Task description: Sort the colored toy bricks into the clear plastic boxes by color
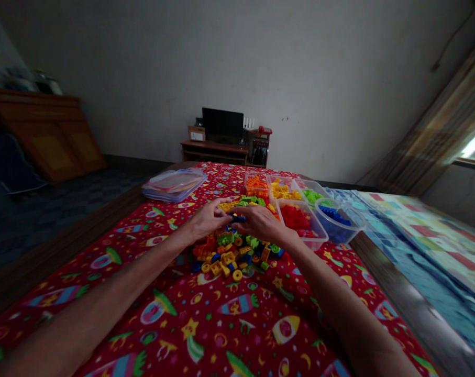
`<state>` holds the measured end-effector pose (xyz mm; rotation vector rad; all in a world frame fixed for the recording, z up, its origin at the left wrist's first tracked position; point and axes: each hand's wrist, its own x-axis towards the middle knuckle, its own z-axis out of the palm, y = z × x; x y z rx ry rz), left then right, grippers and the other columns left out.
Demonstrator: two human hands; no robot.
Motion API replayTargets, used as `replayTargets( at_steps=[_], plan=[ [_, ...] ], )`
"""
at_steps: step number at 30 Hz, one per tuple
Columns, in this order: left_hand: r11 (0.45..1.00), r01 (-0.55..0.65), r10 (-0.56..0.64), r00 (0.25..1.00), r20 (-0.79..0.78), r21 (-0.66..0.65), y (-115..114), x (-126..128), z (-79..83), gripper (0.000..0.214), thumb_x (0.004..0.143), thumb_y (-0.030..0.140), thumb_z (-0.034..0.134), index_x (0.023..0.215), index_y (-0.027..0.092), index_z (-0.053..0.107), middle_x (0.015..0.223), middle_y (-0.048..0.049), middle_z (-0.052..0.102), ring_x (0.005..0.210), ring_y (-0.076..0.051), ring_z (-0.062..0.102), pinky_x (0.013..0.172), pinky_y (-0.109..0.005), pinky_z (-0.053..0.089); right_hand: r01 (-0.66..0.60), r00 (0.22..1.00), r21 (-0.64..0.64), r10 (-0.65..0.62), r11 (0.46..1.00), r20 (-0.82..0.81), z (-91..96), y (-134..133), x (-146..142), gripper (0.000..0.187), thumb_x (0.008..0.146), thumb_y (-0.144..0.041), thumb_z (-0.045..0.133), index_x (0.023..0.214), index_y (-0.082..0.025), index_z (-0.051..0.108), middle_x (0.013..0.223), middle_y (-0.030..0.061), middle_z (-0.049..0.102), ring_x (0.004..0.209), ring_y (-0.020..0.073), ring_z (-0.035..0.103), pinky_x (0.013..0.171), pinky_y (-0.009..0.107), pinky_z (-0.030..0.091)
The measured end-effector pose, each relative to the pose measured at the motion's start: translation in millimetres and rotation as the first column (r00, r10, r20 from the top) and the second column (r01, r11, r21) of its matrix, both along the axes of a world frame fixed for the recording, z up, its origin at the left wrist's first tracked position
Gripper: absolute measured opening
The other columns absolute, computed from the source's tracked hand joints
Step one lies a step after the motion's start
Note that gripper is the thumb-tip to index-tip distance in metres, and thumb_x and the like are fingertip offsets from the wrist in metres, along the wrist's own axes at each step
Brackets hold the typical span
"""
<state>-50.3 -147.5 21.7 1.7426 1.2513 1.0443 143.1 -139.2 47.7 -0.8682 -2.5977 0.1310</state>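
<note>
My left hand [208, 219] and my right hand [261, 222] meet over a mixed heap of plastic toy bricks [228, 257]. Between their fingertips is a dark blue toy brick [238, 218], pinched from both sides; its exact shape is partly hidden by the fingers. Yellow, green, orange and blue pieces make up the heap, some of them ring-shaped like small wheels. Just right of my right hand stands a clear container of red bricks [296, 218]. Beside it a round clear tub [355, 227] holds blue bricks [334, 214].
Behind these are containers of orange bricks [256, 184], yellow bricks [283, 190] and green bricks [312, 197]. Stacked clear lids [175, 185] lie at the left table edge. A red patterned cloth [221, 335] covers the table. A bed [418, 246] adjoins on the right.
</note>
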Motion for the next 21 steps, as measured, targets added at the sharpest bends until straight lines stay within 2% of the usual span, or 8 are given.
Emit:
replayTargets(
  at_steps=[4, 8, 11, 13, 15, 16, 18, 21],
  plan=[
    [0.996, 0.088, -0.087, 0.995, -0.045, 0.033, -1.4, 1.3, 1.1, 0.070, 0.075, 0.051, 0.059, 0.131, 0.012, 0.047, 0.072, -0.0014, 0.068, 0.061, -0.017, 0.063, 0.057, -0.026, 0.049, 0.073, 0.997, 0.075, -0.074, 0.995, 0.011, 7.7, 4.2, 8.5, 0.027, 0.089, -0.035, 0.057, 0.107, -0.020, 0.069, 0.079, 0.0054, 0.068, 0.067, 0.0136, 0.057, 0.060, 0.023, 0.033],
    [0.975, 0.061, 0.003, 0.958, -0.287, 0.213, -3.4, -4.2, 6.9, 0.046, 0.082, 0.049, 0.052, 0.113, 0.018, 0.064, 0.092, -0.0055, 0.072, 0.079, -0.021, 0.067, 0.070, -0.030, 0.052, 0.256, 0.967, 0.172, -0.249, 0.951, -0.057, 23.8, 15.4, 33.4, 0.032, 0.091, -0.036, 0.051, 0.112, -0.020, 0.069, 0.084, 0.0079, 0.071, 0.072, 0.0158, 0.061, 0.064, 0.025, 0.038],
    [0.962, 0.099, 0.039, 0.873, -0.486, 0.254, -3.8, -13.4, 15.0, 0.033, 0.079, 0.041, 0.054, 0.097, 0.019, 0.071, 0.095, -0.0045, 0.073, 0.086, -0.021, 0.066, 0.075, -0.028, 0.051, 0.504, 0.864, 0.245, -0.479, 0.829, -0.156, 38.5, 27.2, 71.9, 0.035, 0.091, -0.036, 0.049, 0.115, -0.019, 0.068, 0.091, 0.0106, 0.072, 0.079, 0.0190, 0.064, 0.071, 0.027, 0.042],
    [0.964, 0.168, -0.018, 0.816, -0.577, 0.207, -4.2, -18.2, 19.9, 0.029, 0.077, 0.038, 0.055, 0.093, 0.020, 0.072, 0.092, -0.0034, 0.072, 0.084, -0.020, 0.065, 0.075, -0.027, 0.050, 0.676, 0.736, 0.249, -0.650, 0.693, -0.189, 46.5, 32.9, 104.6, 0.036, 0.089, -0.037, 0.051, 0.114, -0.019, 0.069, 0.094, 0.0118, 0.073, 0.085, 0.0219, 0.065, 0.073, 0.030, 0.044],
    [0.957, 0.238, -0.074, 0.756, -0.651, 0.168, -5.1, -19.6, 21.4, 0.025, 0.075, 0.037, 0.059, 0.088, 0.021, 0.072, 0.089, -0.0025, 0.070, 0.082, -0.019, 0.064, 0.074, -0.026, 0.049, 0.796, 0.601, 0.234, -0.775, 0.558, -0.195, 51.2, 35.6, 138.0, 0.037, 0.087, -0.038, 0.052, 0.113, -0.018, 0.070, 0.098, 0.0139, 0.072, 0.090, 0.0250, 0.065, 0.075, 0.032, 0.046],
    [0.950, 0.270, -0.092, 0.724, -0.684, 0.158, -5.6, -18.9, 20.4, 0.023, 0.074, 0.037, 0.061, 0.085, 0.021, 0.073, 0.088, -0.0024, 0.069, 0.082, -0.018, 0.063, 0.075, -0.025, 0.048, 0.826, 0.556, 0.215, -0.816, 0.521, -0.158, 52.0, 35.9, 153.6, 0.038, 0.086, -0.038, 0.053, 0.111, -0.016, 0.071, 0.099, 0.0154, 0.072, 0.091, 0.0266, 0.065, 0.074, 0.033, 0.046],
    [0.937, 0.314, -0.103, 0.666, -0.738, 0.153, -6.2, -15.9, 15.3, 0.020, 0.071, 0.036, 0.065, 0.080, 0.020, 0.072, 0.085, -0.0028, 0.066, 0.082, -0.018, 0.062, 0.076, -0.025, 0.047, 0.866, 0.495, 0.110, -0.868, 0.489, -0.034, 50.9, 35.6, 180.4, 0.036, 0.085, -0.035, 0.055, 0.106, -0.013, 0.073, 0.095, 0.0182, 0.072, 0.086, 0.0276, 0.066, 0.069, 0.034, 0.046],
    [0.910, 0.367, -0.086, 0.621, -0.779, 0.193, -5.2, -12.1, 5.5, 0.018, 0.071, 0.036, 0.067, 0.077, 0.020, 0.071, 0.085, -0.0039, 0.064, 0.085, -0.019, 0.060, 0.079, -0.026, 0.046, 0.858, 0.513, -0.132, -0.843, 0.497, 0.161, 46.4, 36.0, 204.8, 0.034, 0.086, -0.030, 0.052, 0.102, -0.009, 0.073, 0.079, 0.0174, 0.072, 0.070, 0.0226, 0.066, 0.061, 0.032, 0.045]
  ],
)
